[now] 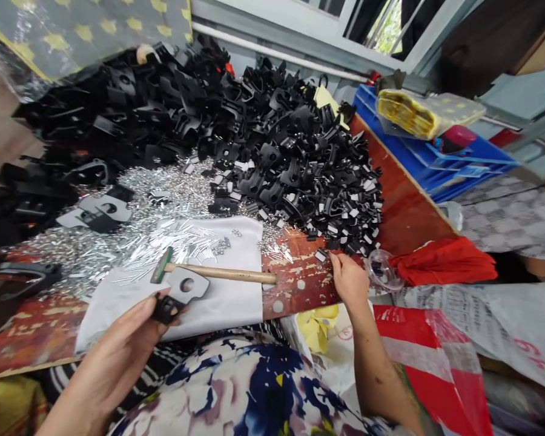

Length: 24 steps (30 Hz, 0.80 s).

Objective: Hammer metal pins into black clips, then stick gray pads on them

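My left hand [138, 330] is closed round a black plastic clip part [187, 287] with a round hole, its flat face shining grey. Behind that part a hammer [227, 272] with a wooden handle and a green head lies on a white cloth [240, 303]. Thin metal pins [195, 239] are scattered over the cloth's far side. My right hand [350, 280] rests low over the red table, fingers curled together. Beside its fingertips is a small black-and-white piece [321, 255]; whether the fingers grip anything is hidden.
A large heap of black plastic parts [272, 127] covers the table's far side, with loose pins [145, 181] before it. At right are a blue crate [399, 148], a clear plastic cup [384, 269], a red cloth [445, 261] and plastic sacks [495, 327].
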Each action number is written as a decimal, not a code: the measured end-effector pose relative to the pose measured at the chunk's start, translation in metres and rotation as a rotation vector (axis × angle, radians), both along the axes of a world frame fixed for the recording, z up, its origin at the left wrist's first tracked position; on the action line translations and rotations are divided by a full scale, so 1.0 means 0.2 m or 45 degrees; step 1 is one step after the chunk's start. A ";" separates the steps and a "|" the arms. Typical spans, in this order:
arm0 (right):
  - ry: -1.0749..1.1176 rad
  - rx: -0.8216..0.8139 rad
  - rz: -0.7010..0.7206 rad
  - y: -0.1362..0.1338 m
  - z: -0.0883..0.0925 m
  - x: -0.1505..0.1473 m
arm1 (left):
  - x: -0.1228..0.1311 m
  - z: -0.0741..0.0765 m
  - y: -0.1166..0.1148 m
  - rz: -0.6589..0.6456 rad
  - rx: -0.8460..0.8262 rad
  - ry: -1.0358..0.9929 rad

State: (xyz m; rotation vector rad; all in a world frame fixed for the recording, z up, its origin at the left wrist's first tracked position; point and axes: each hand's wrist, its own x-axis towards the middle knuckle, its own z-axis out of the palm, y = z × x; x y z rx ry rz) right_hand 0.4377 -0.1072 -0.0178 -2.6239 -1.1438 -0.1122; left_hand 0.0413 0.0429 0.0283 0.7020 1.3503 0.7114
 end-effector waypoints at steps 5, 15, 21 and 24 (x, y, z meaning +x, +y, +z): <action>-0.046 -0.075 -0.106 0.17 -0.07 -0.04 | -0.01 -0.06 -0.01 -0.164 0.135 0.039; 0.422 0.799 0.527 0.41 0.02 -0.30 | 0.04 -0.04 -0.03 -0.273 0.097 -0.243; 0.577 0.751 1.181 0.58 0.15 -0.83 | 0.17 -0.02 -0.04 -0.325 0.216 -0.473; 0.582 0.768 1.260 0.60 0.16 -0.93 | 0.18 -0.02 -0.05 -0.297 0.270 -0.509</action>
